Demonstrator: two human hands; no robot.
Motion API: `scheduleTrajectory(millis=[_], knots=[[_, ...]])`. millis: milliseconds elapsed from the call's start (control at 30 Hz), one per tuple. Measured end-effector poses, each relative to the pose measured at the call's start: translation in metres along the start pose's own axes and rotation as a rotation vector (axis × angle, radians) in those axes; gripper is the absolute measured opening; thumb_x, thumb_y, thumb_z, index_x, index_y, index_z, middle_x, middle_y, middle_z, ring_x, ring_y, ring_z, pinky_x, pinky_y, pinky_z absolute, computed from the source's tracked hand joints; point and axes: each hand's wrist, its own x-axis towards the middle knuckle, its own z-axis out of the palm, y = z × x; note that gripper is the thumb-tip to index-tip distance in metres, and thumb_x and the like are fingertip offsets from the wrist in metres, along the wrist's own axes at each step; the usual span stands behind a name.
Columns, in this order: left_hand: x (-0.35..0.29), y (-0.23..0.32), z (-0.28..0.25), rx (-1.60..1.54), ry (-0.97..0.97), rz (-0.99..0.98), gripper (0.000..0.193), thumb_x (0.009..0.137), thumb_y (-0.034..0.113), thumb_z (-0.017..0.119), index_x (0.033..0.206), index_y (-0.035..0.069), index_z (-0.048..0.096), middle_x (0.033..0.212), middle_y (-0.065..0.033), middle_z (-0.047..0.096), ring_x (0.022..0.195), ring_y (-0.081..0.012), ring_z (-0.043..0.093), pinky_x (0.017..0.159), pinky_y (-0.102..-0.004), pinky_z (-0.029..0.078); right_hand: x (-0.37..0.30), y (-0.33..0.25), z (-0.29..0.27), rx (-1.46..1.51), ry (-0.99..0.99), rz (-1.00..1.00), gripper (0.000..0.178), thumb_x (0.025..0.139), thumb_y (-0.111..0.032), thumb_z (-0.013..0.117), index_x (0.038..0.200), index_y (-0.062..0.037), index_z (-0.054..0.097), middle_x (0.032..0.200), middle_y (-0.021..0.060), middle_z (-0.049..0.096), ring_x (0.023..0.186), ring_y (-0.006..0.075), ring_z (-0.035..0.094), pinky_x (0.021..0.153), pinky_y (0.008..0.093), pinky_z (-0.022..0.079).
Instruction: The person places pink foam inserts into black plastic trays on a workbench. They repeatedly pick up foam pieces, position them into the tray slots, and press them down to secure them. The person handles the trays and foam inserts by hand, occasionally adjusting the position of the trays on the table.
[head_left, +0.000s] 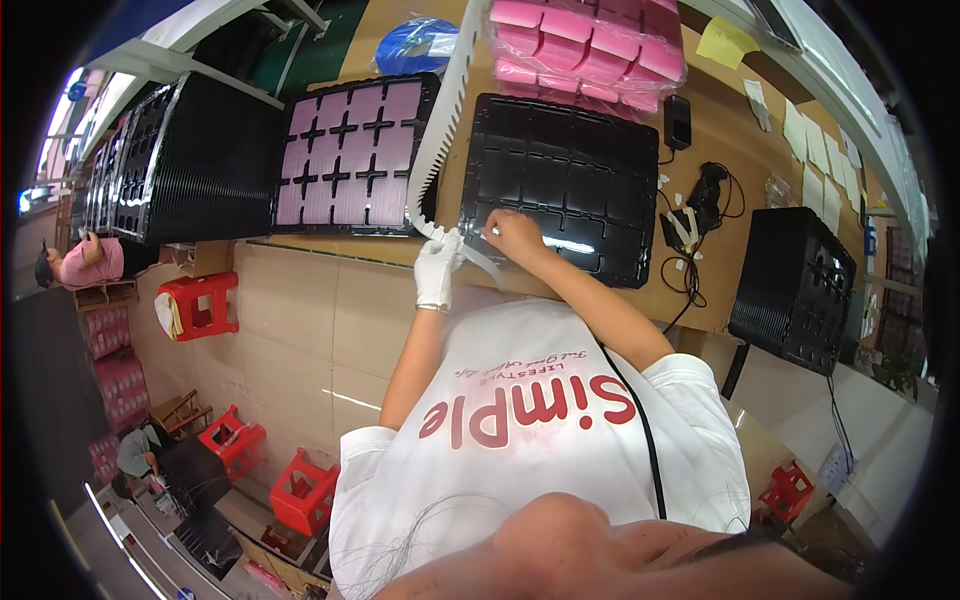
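Note:
A long white strip point(452, 110) with a row of notches along one edge runs down between two black trays and bends near the table's front edge. My left hand point(437, 268), in a white glove, has its fingers closed on the strip's lower end. A pale, partly see-through tail point(484, 262) sticks out to the right of that hand. My right hand point(517, 238) is bare and closed, just over the near left corner of the empty-looking black tray point(560, 150). A tiny white bit shows at its fingertips, too small to name.
To the left is a black tray with pink pieces point(392, 148), beside a tall stack of black trays point(215, 160). Plastic-wrapped pink blocks point(590, 45) and a blue roll point(400, 48) lie behind. Cables point(690, 270) and another tray stack point(795, 285) are right. Red stools point(205, 305) stand left.

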Motion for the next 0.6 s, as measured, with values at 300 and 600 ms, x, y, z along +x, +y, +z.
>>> scheduleTrajectory(millis=[300, 600], knots=[[0.001, -0.004, -0.001, -0.024, -0.016, -0.012, 0.032, 0.086, 0.033, 0.071, 0.088, 0.002, 0.064, 0.076, -0.0019, 0.066, 0.062, -0.0057, 0.059, 0.057, -0.0191, 0.05, 0.001, 0.004, 0.012, -0.049, 0.087, 0.002, 0.011, 0.076, -0.016, 0.066, 0.077, -0.0058, 0.062, 0.085, 0.012, 0.065, 0.078, 0.0328, 0.063, 0.07, 0.04, 0.049], [-0.018, 0.015, 0.003, -0.014, -0.12, -0.056, 0.028, 0.085, 0.029, 0.073, 0.091, 0.004, 0.064, 0.073, 0.0007, 0.062, 0.064, -0.0044, 0.056, 0.061, -0.0185, 0.046, -0.019, 0.026, -0.021, 0.982, -0.17, 0.277, 0.007, 0.082, -0.008, 0.058, 0.089, -0.0045, 0.058, 0.086, 0.0061, 0.061, 0.069, 0.0139, 0.053, 0.063, 0.0277, 0.044]])
